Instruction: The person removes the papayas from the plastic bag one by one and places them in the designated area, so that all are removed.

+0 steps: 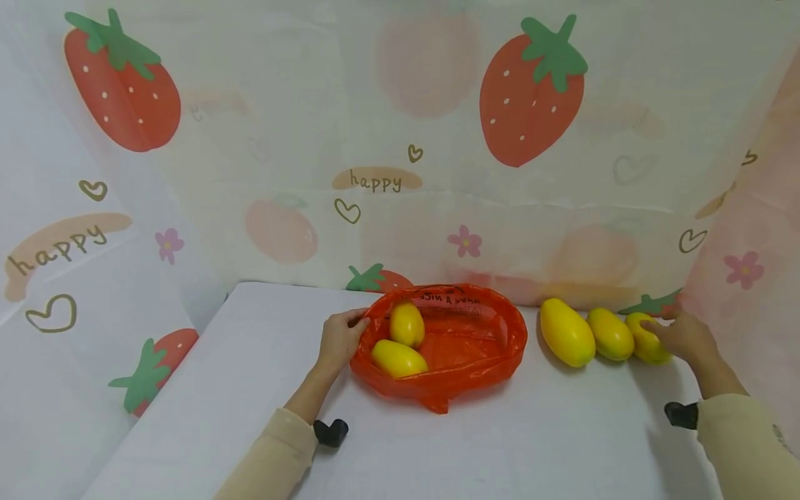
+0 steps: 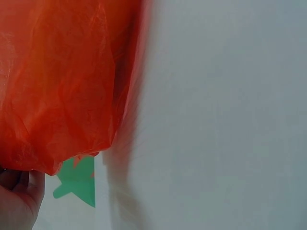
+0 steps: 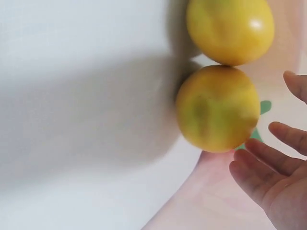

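Observation:
A red plastic bag (image 1: pixel 465 378) stands on the table with its mouth spread wide. Inside its left part lie two yellow mangoes, one upright (image 1: pixel 407 324) and one on its side (image 1: pixel 398 359). My left hand (image 1: pixel 341 339) pinches the bag's left rim; the left wrist view shows its curled fingers (image 2: pixel 33 184) partly behind the red film (image 2: pixel 62 91). To the right, a row of three mangoes ends in a small mango (image 1: pixel 648 340). My right hand (image 1: pixel 687 337) is at that last mango, and in the right wrist view its spread fingers (image 3: pixel 273 155) come up beside the fruit (image 3: pixel 218 109).
Left of the small mango are a middle mango (image 1: pixel 610 335) and a larger mango (image 1: pixel 567 333), close together. The white table (image 1: pixel 531 444) meets a strawberry-print cloth (image 1: pixel 400 104) at the back, and similar cloth (image 1: pixel 756 229) hangs at the right side.

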The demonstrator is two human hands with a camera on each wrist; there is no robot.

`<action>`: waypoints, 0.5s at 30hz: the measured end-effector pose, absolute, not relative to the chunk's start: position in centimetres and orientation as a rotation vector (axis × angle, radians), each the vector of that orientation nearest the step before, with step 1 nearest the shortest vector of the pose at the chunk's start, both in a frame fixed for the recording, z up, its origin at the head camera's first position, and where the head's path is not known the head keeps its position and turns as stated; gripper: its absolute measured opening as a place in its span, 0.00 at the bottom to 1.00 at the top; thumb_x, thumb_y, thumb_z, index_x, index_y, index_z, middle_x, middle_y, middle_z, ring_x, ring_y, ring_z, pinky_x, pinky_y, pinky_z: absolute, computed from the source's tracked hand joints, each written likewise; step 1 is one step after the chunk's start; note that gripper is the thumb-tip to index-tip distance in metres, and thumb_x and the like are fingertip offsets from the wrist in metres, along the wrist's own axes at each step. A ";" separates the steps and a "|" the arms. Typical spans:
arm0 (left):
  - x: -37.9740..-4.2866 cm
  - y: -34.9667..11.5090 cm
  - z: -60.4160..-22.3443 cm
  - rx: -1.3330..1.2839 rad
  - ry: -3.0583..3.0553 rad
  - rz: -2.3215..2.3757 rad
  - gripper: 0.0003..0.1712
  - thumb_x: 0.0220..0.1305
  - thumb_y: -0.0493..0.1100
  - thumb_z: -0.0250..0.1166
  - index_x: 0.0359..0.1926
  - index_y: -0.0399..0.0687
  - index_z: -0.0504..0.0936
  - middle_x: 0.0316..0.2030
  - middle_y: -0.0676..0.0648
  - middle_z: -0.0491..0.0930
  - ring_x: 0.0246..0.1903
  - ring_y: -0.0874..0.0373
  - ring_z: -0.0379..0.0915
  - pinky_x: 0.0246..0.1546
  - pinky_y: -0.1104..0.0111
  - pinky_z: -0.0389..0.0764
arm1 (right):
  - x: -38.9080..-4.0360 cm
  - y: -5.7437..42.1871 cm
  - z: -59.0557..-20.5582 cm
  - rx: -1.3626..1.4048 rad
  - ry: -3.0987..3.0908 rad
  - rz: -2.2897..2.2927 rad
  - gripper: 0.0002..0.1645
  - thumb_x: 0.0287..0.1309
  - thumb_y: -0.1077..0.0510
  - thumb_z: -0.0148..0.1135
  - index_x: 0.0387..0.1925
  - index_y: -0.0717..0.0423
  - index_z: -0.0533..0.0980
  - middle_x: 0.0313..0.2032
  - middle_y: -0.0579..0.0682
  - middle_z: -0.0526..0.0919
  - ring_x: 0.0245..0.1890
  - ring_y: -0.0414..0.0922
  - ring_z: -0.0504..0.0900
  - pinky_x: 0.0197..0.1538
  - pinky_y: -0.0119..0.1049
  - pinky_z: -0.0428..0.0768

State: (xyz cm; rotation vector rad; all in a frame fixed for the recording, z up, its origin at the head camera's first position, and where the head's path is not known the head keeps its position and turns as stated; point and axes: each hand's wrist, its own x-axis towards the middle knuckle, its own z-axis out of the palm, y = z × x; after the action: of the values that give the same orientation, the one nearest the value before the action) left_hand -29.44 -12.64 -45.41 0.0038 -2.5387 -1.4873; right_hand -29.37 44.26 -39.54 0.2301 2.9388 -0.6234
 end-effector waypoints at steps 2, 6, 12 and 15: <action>-29.4 -12.6 -45.4 0.007 -2.540 -1.490 0.17 0.68 0.38 0.60 0.54 0.37 0.82 0.50 0.38 0.84 0.48 0.46 0.80 0.53 0.57 0.82 | -29.5 44.1 -39.3 0.224 2.944 -0.645 0.49 0.67 0.36 0.49 0.60 0.81 0.58 0.55 0.83 0.65 0.50 0.74 0.68 0.54 0.66 0.72; -29.4 -12.6 -45.4 0.003 -2.539 -1.484 0.17 0.68 0.39 0.60 0.54 0.37 0.82 0.50 0.38 0.84 0.49 0.46 0.80 0.53 0.57 0.82 | -29.7 43.4 -38.6 0.145 3.004 -0.625 0.46 0.68 0.38 0.50 0.58 0.82 0.62 0.55 0.81 0.68 0.49 0.74 0.69 0.54 0.67 0.72; -29.5 -12.6 -45.4 -0.008 -2.542 -1.466 0.16 0.68 0.38 0.60 0.54 0.37 0.82 0.49 0.38 0.84 0.47 0.46 0.80 0.52 0.57 0.83 | -29.8 42.2 -37.7 0.070 3.029 -0.624 0.45 0.69 0.39 0.49 0.60 0.80 0.61 0.55 0.80 0.70 0.50 0.74 0.71 0.55 0.67 0.72; -29.4 -12.6 -45.5 -0.004 -2.550 -1.466 0.16 0.68 0.38 0.60 0.54 0.37 0.82 0.49 0.38 0.84 0.47 0.46 0.80 0.52 0.57 0.83 | -29.8 41.5 -37.2 0.100 2.973 -0.712 0.48 0.68 0.35 0.46 0.63 0.77 0.58 0.58 0.80 0.66 0.53 0.73 0.68 0.56 0.67 0.72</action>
State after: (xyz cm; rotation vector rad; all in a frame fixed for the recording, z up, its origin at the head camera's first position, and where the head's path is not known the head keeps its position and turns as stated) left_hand -29.44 -12.61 -45.46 -0.0038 -2.5499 -1.4660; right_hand -29.82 41.52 -37.16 0.1005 2.9732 -0.7118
